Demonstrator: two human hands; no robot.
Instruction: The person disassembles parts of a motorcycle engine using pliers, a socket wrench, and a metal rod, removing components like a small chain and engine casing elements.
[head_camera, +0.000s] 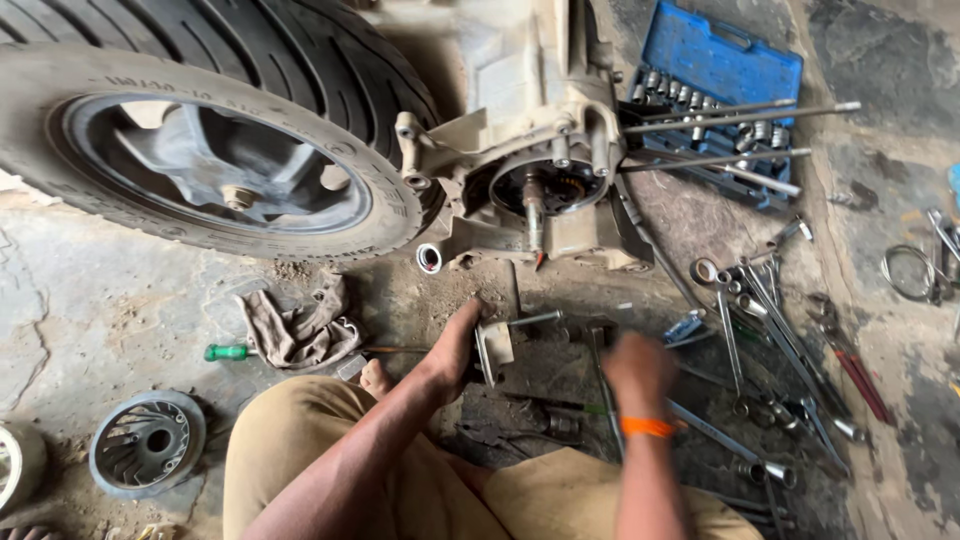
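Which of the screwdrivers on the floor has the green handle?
The screwdriver lying left of the crumpled rag, its shaft hidden under the cloth. The other, at the right among the wrenches, has a red handle.

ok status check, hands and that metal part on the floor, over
Left hand resting on small metal part, grip unclear. Right hand blurred over the spanners, hold unclear. Rag and tyre off to the left.
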